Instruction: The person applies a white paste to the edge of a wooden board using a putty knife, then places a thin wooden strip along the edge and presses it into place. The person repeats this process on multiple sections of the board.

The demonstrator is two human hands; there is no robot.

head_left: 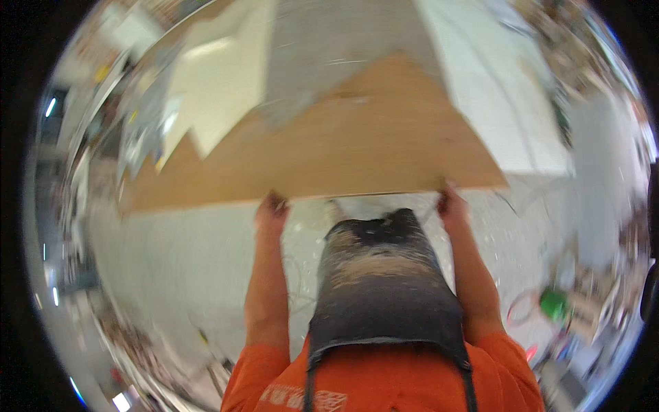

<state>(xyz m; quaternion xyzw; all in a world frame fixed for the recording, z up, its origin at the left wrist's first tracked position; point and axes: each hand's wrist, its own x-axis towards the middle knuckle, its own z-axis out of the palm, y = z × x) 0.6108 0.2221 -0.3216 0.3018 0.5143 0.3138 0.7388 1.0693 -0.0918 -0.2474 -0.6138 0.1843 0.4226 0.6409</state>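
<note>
A large brown wooden panel point(343, 147) with a jagged, mountain-like far edge stretches across in front of me. Its straight near edge faces my body. My left hand point(273, 208) is closed on that near edge, left of the middle. Toward the right end, my right hand point(450, 202) grips the same edge. The fingers of both hands are partly hidden and somewhat blurred. Beyond the panel lie a grey sheet point(343, 41), a cream jagged piece point(223, 86) and a white sheet point(494, 82). Whether the panel rests on them or is raised cannot be told.
A stained dark apron point(384, 288) hangs over my front, close to the panel's near edge. On the pale floor point(178, 268) to the right stands a green object point(553, 304) beside a red hoop-like cord point(523, 309). Blurred clutter lines both sides of the room.
</note>
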